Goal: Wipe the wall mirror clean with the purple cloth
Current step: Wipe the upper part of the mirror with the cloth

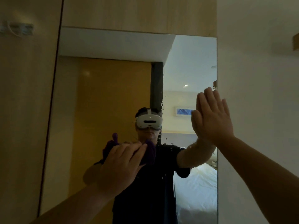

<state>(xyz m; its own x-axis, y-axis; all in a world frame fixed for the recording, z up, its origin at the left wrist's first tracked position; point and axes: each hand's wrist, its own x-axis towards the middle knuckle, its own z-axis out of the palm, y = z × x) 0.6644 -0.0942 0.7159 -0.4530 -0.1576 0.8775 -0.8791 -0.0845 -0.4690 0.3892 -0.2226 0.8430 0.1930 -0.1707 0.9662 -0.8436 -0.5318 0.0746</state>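
Observation:
The tall wall mirror (113, 94) fills the middle of the head view, set between a wooden panel and a white wall. My left hand (120, 165) presses the purple cloth (149, 152) against the glass at lower centre; the cloth bunches out above and to the right of my fingers. My right hand (213, 117) lies flat with fingers spread on the mirror's right edge, palm to the glass. Small dark specks dot the glass around the centre. The mirror reflects a person with a white headset.
A wooden cabinet panel (24, 110) stands at the left with a dark gap along the mirror's edge. A white wall (258, 78) runs down the right. A small wooden fitting (295, 42) sticks out at the far right. A bed shows in the reflection.

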